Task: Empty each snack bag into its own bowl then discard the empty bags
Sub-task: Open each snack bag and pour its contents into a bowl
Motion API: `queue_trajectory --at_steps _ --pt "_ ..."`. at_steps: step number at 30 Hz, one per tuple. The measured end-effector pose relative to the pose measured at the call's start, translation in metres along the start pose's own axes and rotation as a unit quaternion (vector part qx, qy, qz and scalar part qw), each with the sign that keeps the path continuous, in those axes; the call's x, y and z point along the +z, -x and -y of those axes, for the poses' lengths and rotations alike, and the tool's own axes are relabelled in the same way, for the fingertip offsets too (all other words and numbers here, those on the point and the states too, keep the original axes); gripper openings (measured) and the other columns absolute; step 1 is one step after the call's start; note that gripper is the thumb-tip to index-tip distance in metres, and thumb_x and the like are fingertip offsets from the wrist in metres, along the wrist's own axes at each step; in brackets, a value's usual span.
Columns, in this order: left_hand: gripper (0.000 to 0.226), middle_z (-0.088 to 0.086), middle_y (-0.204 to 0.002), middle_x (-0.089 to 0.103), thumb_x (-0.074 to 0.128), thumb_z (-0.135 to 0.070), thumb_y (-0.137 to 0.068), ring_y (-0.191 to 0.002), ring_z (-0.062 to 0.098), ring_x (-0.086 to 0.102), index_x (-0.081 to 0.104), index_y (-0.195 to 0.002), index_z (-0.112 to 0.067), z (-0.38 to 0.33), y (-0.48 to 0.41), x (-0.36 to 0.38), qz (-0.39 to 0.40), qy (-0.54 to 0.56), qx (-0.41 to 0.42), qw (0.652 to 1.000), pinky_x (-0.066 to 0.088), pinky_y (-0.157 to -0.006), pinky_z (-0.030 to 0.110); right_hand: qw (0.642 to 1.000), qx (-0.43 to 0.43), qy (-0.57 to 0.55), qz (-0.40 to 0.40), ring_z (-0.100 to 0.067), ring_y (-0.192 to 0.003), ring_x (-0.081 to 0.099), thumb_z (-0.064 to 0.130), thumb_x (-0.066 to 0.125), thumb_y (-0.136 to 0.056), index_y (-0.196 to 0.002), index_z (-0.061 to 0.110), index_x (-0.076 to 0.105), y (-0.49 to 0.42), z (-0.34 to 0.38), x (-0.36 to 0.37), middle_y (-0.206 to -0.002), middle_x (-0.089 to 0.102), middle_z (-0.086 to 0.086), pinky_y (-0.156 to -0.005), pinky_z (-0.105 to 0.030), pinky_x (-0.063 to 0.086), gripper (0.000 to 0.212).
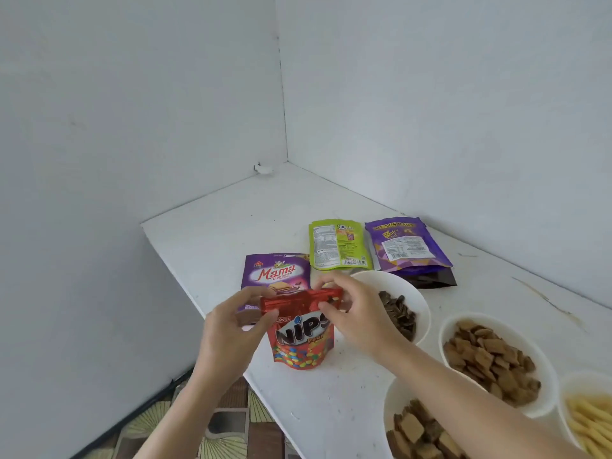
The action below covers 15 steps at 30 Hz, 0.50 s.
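Note:
A red Nips bag (pixel 303 339) stands upright near the table's left edge. My left hand (pixel 231 332) pinches the left end of its top seal and my right hand (pixel 356 314) pinches the right end. Behind it lies a purple Mama wafer bag (pixel 275 273), flat, partly hidden by the red bag. A green bag (pixel 337 245) and a purple wafer bag (pixel 409 248) lie flat farther back. Several white bowls hold snacks: dark seeds (pixel 402 293), brown crackers (pixel 490 359), wafer pieces (pixel 417 432) and yellow sticks (pixel 589 422).
The white table (pixel 265 213) sits in a corner between two pale walls. Its left edge drops to a patterned floor (pixel 212 429). A small white object (pixel 263 168) lies at the far corner. My right forearm crosses over the wafer bowl.

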State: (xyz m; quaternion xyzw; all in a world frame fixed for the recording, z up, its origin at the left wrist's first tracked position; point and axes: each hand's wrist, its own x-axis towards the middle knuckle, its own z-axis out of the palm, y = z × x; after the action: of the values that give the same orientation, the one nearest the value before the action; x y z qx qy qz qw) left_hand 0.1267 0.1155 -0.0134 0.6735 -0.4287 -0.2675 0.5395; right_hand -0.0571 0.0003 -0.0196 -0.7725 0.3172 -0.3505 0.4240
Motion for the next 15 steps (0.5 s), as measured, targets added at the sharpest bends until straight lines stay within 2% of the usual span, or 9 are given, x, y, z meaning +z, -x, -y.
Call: queue_trajectory --at_steps 2,4,7,10,12,15 --pt "0.024 -0.011 -0.088 0.070 0.077 -0.006 -0.087 -0.079 0.013 0.076 0.074 -0.101 -0.025 0.003 0.002 0.000 0.012 -0.023 -0.001 1.000 0.060 -0.075 0.029 1.000 -0.004 0.007 0.011 -0.010 -0.088 0.068 0.001 0.071 -0.085 -0.098 0.022 0.068 0.003 -0.003 0.000 -0.096 0.070 0.013 -0.077 -0.026 0.056 0.025" --pt "0.024 -0.013 -0.085 0.068 0.078 -0.009 -0.087 -0.078 0.012 0.076 0.073 -0.100 -0.028 0.003 0.000 -0.002 0.025 -0.043 0.000 0.999 0.058 -0.071 0.027 0.998 -0.030 0.047 0.008 -0.007 -0.090 0.064 0.009 0.077 -0.082 -0.093 0.022 0.067 0.001 -0.002 -0.001 -0.092 0.068 0.016 -0.079 -0.018 0.050 0.020" --pt "0.021 -0.011 -0.083 0.065 0.079 -0.011 -0.087 -0.076 0.016 0.075 0.071 -0.099 -0.027 -0.002 -0.009 -0.009 0.068 -0.074 -0.012 0.995 0.060 -0.072 0.039 0.985 -0.096 0.147 -0.002 -0.004 -0.093 0.055 0.020 0.079 -0.080 -0.093 0.024 0.066 -0.006 0.001 0.003 -0.092 0.063 0.020 -0.083 -0.023 0.046 0.018" --pt "0.020 -0.012 -0.076 0.062 0.079 -0.009 -0.086 -0.077 0.023 0.075 0.071 -0.096 -0.024 -0.006 -0.018 -0.014 0.101 -0.094 -0.036 0.990 0.059 -0.076 0.047 0.966 -0.151 0.207 0.024 -0.007 -0.099 0.056 0.019 0.073 -0.087 -0.104 0.020 0.072 -0.010 0.006 0.012 -0.102 0.069 0.011 -0.088 -0.027 0.045 0.017" --pt "0.022 -0.009 -0.080 0.068 0.081 -0.008 -0.083 -0.077 0.024 0.074 0.072 -0.091 -0.027 -0.007 -0.022 -0.016 0.116 -0.100 -0.046 0.987 0.058 -0.081 0.048 0.963 -0.154 0.218 0.046 -0.014 -0.102 0.060 0.020 0.070 -0.089 -0.109 0.022 0.073 -0.012 0.009 0.017 -0.106 0.071 0.009 -0.090 -0.033 0.048 0.021" --pt "0.020 0.003 -0.089 0.075 0.084 -0.011 -0.079 -0.081 0.029 0.073 0.073 -0.089 -0.024 -0.010 -0.028 -0.018 0.143 -0.097 -0.065 0.983 0.057 -0.087 0.049 0.962 -0.134 0.224 0.082 -0.018 -0.102 0.060 0.033 0.067 -0.088 -0.109 0.029 0.072 -0.015 0.012 0.020 -0.105 0.073 0.011 -0.088 -0.046 0.047 0.022"
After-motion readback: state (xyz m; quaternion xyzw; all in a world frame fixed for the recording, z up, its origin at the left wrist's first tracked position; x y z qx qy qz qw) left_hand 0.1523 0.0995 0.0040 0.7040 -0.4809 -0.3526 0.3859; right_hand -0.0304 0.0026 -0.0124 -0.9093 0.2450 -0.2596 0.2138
